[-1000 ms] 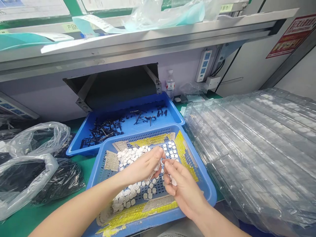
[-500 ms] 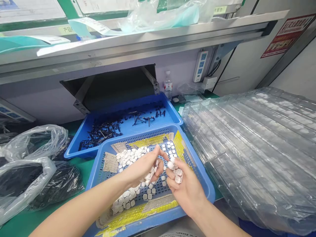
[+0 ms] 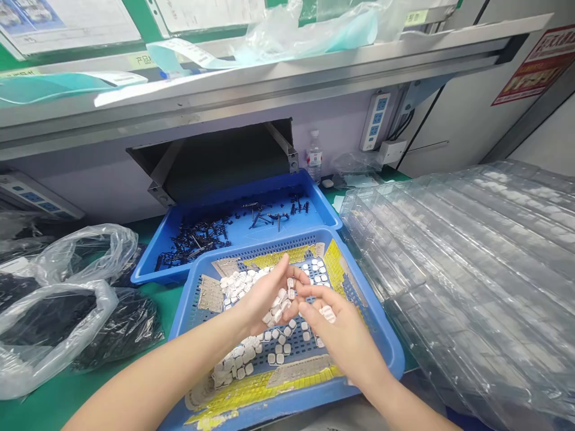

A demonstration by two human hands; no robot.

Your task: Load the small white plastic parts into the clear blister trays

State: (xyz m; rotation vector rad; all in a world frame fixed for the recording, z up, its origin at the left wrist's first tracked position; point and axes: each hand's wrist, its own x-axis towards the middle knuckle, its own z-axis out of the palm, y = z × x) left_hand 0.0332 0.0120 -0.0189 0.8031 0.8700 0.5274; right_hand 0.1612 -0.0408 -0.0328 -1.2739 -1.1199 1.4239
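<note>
I am recording my left hand (image 3: 263, 302) as curled narrow, holding a small cluster of small white square plastic pieces (image 3: 279, 305) in the fingers. My right hand (image 3: 344, 338) is standing narrow beside it, with another piece or two at the fingertips; I cannot tell whether it is gripping them. More of these pieces are lying scattered on the shallow blue perforated plastic tray (image 3: 287, 402) beneath both hands. The pieces are appearing light, stiff and small, so I am judging them easy to scatter and best taken by their edges. Behind this tray, a blue plastic tray (image 3: 153, 276) is carrying black plastic parts (image 3: 193, 239). To my right, a stack of clear formed plastic trays (image 3: 467, 263) is lying on the green counter (image 3: 171, 311). To my left, clear plastic bags (image 3: 54, 317) are holding black contents.
</note>
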